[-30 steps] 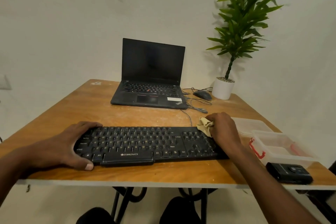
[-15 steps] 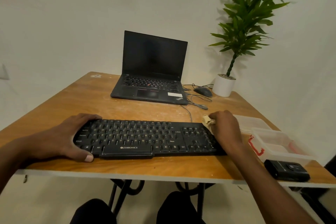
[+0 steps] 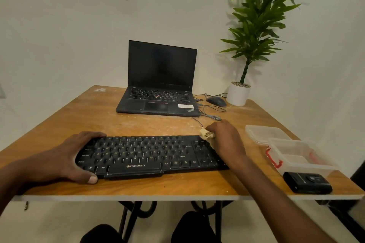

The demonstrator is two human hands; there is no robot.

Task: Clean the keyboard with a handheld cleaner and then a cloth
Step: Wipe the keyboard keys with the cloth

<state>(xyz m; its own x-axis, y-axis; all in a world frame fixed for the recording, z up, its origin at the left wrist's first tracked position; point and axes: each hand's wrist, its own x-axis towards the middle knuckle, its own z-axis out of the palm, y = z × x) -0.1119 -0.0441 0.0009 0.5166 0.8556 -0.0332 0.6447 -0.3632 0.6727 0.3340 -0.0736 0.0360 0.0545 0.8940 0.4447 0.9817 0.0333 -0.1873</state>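
A black keyboard (image 3: 150, 156) lies along the near edge of the wooden bench (image 3: 138, 124). The left hand (image 3: 65, 158) grips its left end, fingers curled over the far edge and thumb against the near edge. The right hand (image 3: 227, 140) rests on the keyboard's right end, over the number pad, its fingers curled round a bunched pale cloth (image 3: 206, 134) that pokes out at the far right corner of the keyboard. Just right of that hand sit a clear plastic lid (image 3: 264, 134) and a clear box with red clips (image 3: 298, 156), close beside the wrist. Nearer the bench edge, touching the box's near side, lies a small black handheld device (image 3: 307, 182). Farther back stands an open dark laptop (image 3: 158, 85), with a mouse (image 3: 216, 101) and loose cables (image 3: 209, 113) beside it; one cable runs toward the cloth. A potted plant (image 3: 254, 25) stands in the far right corner.
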